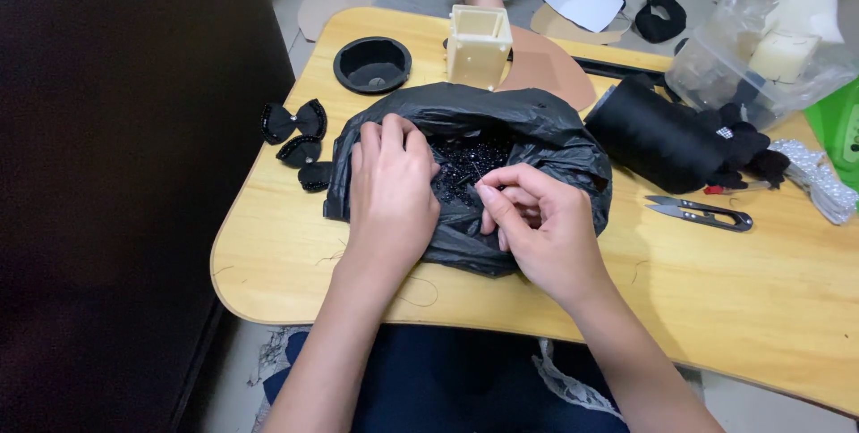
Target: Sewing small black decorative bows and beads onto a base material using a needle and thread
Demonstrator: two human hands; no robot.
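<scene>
A crumpled black plastic bag (537, 133) lies open in the middle of a small wooden lap table (716, 281). Inside it shows a heap of tiny shiny black beads (465, 165). My left hand (389, 196) rests flat on the bag's left side, fingers curled over its edge. My right hand (537, 218) sits at the bag's lower right with thumb and fingertips pinched together over the beads; what they pinch is too small to tell.
Black fabric bows (293, 120) lie left of the bag. Behind stand a round black cup (372, 64), a cream plastic box frame (480, 44) and a tan cutout (550, 71). A black thread spool (658, 142), thread snips (700, 212), a clear bag (761, 48).
</scene>
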